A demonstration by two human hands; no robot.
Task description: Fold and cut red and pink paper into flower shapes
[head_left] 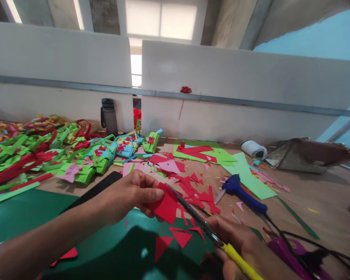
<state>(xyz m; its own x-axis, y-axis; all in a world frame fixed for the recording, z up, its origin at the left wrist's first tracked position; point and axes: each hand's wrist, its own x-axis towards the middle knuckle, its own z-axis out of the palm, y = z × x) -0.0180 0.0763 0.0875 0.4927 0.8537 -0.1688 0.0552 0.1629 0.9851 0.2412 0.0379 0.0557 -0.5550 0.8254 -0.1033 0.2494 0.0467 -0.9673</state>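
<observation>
Bench: The bench [303, 202] is brown on top, and a shiny green mat [105, 249] lies on the near side.
Room: White boards [239, 74] stand behind the bench, with a grey bar [251, 102] across them. A bright window [175, 19] is high at the back, and the wall [315, 35] on the right is blue.
Red bow: The bow [186, 89] is up by the bar.
Left side: Lots of little paper bags [151, 142], many of them green, sit in a heap. A dark bottle [109, 118] stands behind them.
Right side: A blue glue gun [245, 192] lies near pale green paper [251, 177]. Farther back are a white roll [253, 149] and a brown purse [309, 157].
In the way: Red scraps [189, 188] are spread all around under the scissors.
Left hand: The left hand [140, 192] is closed, pinching the red paper between thumb and fingers.
Red paper: The paper [167, 206] is held up over the mat's far edge.
Right hand: The right hand [236, 241] is curled around the yellow handle of the scissors.
Scissors: The scissors [202, 223] point at the red paper, tips by its top corner. I can't tell if they touch it.
</observation>
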